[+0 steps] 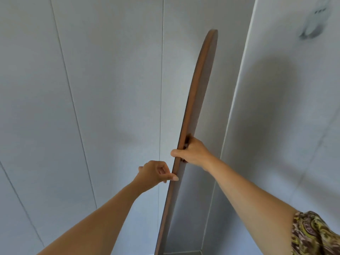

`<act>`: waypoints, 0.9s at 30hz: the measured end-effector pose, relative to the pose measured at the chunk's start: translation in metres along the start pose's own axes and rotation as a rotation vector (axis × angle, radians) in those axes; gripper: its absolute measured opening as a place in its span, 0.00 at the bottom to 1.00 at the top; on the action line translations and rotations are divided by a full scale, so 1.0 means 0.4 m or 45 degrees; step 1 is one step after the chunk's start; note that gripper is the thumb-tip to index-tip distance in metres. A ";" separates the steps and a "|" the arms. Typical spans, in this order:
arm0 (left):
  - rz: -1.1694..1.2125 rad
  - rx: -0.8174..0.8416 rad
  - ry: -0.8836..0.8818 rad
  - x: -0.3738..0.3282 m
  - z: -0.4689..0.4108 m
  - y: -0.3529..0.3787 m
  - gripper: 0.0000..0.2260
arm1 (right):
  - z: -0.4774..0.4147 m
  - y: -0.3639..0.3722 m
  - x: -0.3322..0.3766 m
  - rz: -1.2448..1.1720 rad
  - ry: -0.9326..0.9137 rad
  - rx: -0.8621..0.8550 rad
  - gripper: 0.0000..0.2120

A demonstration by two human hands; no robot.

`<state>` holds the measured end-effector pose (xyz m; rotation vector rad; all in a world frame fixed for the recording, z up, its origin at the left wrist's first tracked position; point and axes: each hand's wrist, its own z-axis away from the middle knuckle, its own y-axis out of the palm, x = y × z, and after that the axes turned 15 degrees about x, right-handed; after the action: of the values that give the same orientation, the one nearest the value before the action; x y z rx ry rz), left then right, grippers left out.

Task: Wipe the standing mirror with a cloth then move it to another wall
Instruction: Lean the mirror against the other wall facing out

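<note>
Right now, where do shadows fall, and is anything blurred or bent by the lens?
Head view: soft light, no glare; a broad soft shadow lies on the right wall beside the mirror frame; head view, top right, a dark wall mark is blurred; head view, the wide lens bows the panel seams and the mirror frame.

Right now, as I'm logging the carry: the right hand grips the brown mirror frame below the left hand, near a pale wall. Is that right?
Not quite. The head view shows the right hand gripping the brown mirror frame above the left hand, not below it. The pale wall is indeed near.
</note>
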<state>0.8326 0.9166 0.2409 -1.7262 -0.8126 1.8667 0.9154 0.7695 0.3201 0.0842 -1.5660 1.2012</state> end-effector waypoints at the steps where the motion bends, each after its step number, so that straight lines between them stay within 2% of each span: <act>1: -0.031 0.020 0.006 -0.015 -0.010 0.012 0.26 | 0.005 -0.019 -0.014 0.008 0.003 0.021 0.43; 4: -0.111 0.069 0.014 -0.054 -0.044 0.048 0.19 | 0.031 -0.074 -0.043 -0.009 -0.015 0.071 0.29; 9: -0.021 0.150 0.043 -0.120 -0.092 0.108 0.29 | 0.067 -0.159 -0.086 0.014 -0.029 0.146 0.04; 12: 0.014 0.180 0.044 -0.155 -0.117 0.138 0.27 | 0.081 -0.198 -0.106 0.005 -0.008 0.186 0.06; 14: -0.008 0.189 0.049 -0.178 -0.141 0.158 0.23 | 0.086 -0.228 -0.130 -0.003 0.020 0.197 0.01; 20: -0.104 0.228 0.057 -0.234 -0.212 0.193 0.21 | 0.095 -0.302 -0.188 -0.110 0.070 0.231 0.12; 27: -0.100 0.313 0.060 -0.291 -0.264 0.260 0.22 | 0.115 -0.372 -0.264 -0.273 0.117 0.272 0.06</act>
<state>0.9546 0.7732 0.2481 -1.5570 -0.5956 1.7845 1.0150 0.6112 0.3390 0.3241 -1.3096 1.1813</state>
